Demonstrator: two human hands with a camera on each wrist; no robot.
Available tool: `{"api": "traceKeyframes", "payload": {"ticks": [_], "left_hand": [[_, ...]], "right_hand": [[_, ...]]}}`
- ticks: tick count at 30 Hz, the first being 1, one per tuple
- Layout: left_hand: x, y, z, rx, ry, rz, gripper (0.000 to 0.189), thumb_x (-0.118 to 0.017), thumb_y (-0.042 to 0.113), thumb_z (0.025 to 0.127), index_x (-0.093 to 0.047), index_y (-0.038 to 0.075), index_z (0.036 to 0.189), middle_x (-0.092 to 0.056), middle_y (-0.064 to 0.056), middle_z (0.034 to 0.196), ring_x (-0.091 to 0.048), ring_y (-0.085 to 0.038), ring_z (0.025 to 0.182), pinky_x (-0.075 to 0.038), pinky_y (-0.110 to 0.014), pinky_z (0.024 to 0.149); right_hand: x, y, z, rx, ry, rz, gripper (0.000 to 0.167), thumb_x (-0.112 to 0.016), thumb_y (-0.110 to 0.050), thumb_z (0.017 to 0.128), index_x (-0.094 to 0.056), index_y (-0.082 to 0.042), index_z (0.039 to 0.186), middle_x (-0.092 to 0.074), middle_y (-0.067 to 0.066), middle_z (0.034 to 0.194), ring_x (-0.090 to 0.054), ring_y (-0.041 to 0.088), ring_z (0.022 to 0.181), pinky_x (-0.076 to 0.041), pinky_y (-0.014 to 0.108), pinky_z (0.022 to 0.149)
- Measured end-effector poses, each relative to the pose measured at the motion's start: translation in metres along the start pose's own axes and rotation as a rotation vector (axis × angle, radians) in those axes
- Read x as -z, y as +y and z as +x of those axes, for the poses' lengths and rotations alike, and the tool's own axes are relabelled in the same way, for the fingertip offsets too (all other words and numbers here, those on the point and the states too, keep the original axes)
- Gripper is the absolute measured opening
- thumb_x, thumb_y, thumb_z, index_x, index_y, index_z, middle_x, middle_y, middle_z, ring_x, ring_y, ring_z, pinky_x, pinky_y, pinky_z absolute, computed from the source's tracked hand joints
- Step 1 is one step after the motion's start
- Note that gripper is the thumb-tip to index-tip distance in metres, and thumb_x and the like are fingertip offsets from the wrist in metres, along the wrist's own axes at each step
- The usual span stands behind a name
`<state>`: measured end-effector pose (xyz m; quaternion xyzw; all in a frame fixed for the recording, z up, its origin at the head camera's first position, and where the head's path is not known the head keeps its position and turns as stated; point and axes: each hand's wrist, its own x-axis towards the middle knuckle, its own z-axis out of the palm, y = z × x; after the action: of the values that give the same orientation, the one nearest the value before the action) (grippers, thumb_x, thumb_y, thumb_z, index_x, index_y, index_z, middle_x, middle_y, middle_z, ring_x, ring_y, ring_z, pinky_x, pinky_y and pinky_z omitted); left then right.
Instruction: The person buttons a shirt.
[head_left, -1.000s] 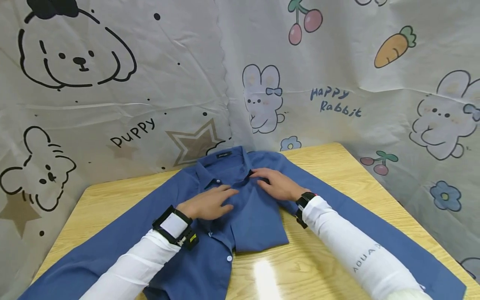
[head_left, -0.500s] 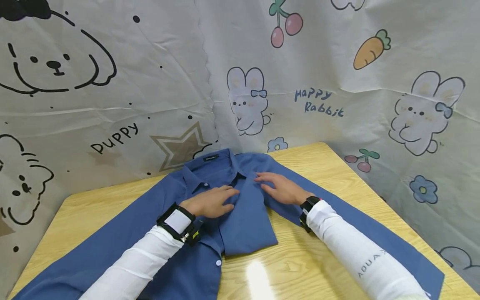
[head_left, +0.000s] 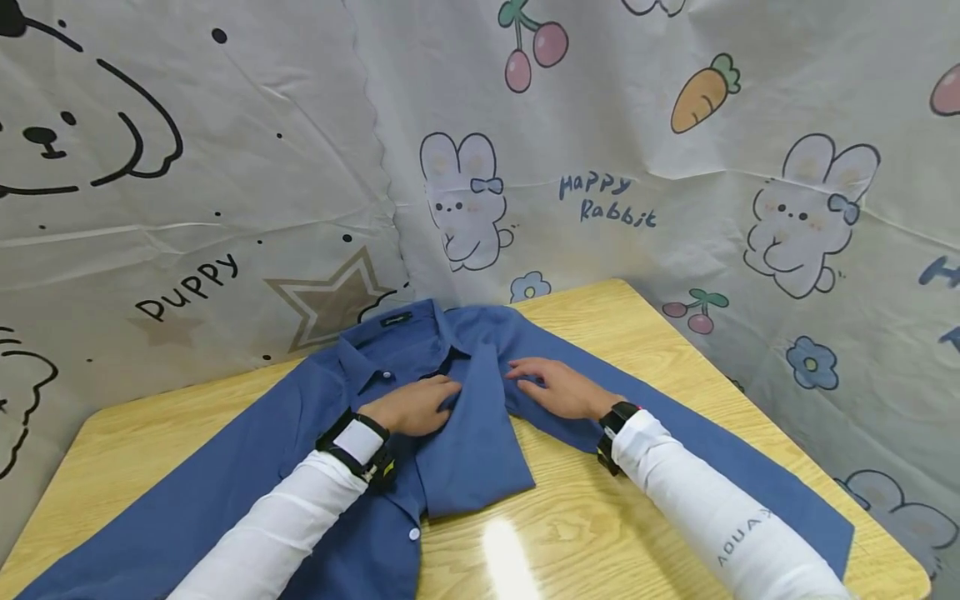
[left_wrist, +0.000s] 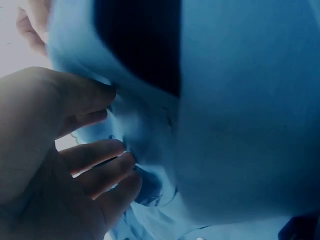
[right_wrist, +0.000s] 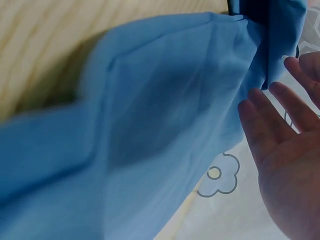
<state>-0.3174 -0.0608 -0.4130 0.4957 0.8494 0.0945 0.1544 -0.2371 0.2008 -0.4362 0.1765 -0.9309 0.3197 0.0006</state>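
A blue button-up shirt (head_left: 480,450) lies spread out, collar toward the back wall, one front panel folded and raised in a ridge. My left hand (head_left: 411,407) is at the middle of the shirt front, its fingertips reaching in behind that raised panel. In the left wrist view, the thumb and loosely bent fingers (left_wrist: 116,150) of this hand meet the cloth with a gap between them. Beside the ridge, my right hand (head_left: 558,387) hovers over the top of the shirt's sleeve, fingers relaxed. The right wrist view shows its palm (right_wrist: 295,175) with nothing held.
The wooden table (head_left: 600,500) carries the shirt, whose sleeves stretch toward both front corners. Behind it hangs a pale cloth backdrop (head_left: 615,108) printed with rabbits, cherries and a puppy. Dark straps with small devices (head_left: 356,446) sit on both wrists over white sleeves.
The head view has swung right. My right hand has left the collar point and moved to the sleeve side. The front panel has risen into a ridge, with my left fingertips now behind it.
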Motion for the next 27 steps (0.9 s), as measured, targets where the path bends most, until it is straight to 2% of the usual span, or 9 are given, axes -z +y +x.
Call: {"api": "traceKeyframes", "payload": {"ticks": [4,9,13,17,23,27], "left_hand": [[-0.002,-0.003,0.006,0.0,-0.004,0.035,0.042,-0.053,0.007,0.095,-0.047,-0.004,0.135,-0.044,-0.023,0.138,-0.041,-0.037,0.128,-0.033,-0.046,0.104],[-0.006,-0.01,0.011,0.038,-0.003,0.018,0.043,-0.054,0.005,0.093,-0.049,-0.004,0.135,-0.042,-0.025,0.139,-0.041,-0.039,0.127,-0.034,-0.047,0.103],[-0.008,-0.012,0.014,0.065,0.004,0.024,0.042,-0.057,0.006,0.091,-0.051,-0.001,0.132,-0.05,-0.023,0.131,-0.047,-0.037,0.122,-0.037,-0.047,0.1],[-0.008,-0.013,0.016,0.092,0.023,0.053,0.039,-0.059,0.008,0.089,-0.054,0.003,0.127,-0.058,-0.02,0.119,-0.054,-0.035,0.113,-0.041,-0.048,0.094],[-0.009,-0.013,0.019,0.117,0.031,0.051,0.038,-0.06,0.007,0.086,-0.056,0.006,0.123,-0.061,-0.016,0.117,-0.056,-0.034,0.111,-0.043,-0.049,0.092],[-0.011,-0.01,0.019,0.139,0.026,0.037,0.039,-0.06,0.007,0.083,-0.056,0.008,0.122,-0.062,-0.015,0.116,-0.057,-0.034,0.11,-0.044,-0.048,0.089]], "right_hand": [[0.0,0.001,-0.003,-0.001,-0.031,0.008,0.031,-0.047,-0.017,0.102,-0.06,-0.007,0.128,-0.048,0.011,0.14,-0.04,0.028,0.131,-0.035,0.044,0.103],[-0.004,0.004,-0.008,-0.002,-0.069,0.001,0.029,-0.047,-0.016,0.102,-0.062,-0.008,0.125,-0.052,0.008,0.135,-0.046,0.026,0.126,-0.038,0.041,0.101],[-0.008,0.005,-0.013,0.003,-0.105,0.005,0.026,-0.048,-0.015,0.101,-0.065,-0.01,0.12,-0.058,0.002,0.121,-0.055,0.018,0.111,-0.045,0.036,0.09],[-0.013,0.002,-0.015,0.042,-0.148,-0.01,0.024,-0.052,-0.013,0.099,-0.067,-0.01,0.118,-0.059,-0.001,0.112,-0.056,0.013,0.094,-0.046,0.032,0.081],[-0.025,-0.003,-0.014,0.145,-0.134,-0.176,0.025,-0.058,-0.012,0.095,-0.064,-0.013,0.119,-0.056,0.003,0.108,-0.051,0.018,0.094,-0.043,0.034,0.083],[-0.033,-0.008,-0.015,0.177,-0.147,-0.322,0.026,-0.058,-0.017,0.095,-0.063,-0.017,0.12,-0.05,0.006,0.114,-0.044,0.022,0.096,-0.038,0.038,0.083]]}}
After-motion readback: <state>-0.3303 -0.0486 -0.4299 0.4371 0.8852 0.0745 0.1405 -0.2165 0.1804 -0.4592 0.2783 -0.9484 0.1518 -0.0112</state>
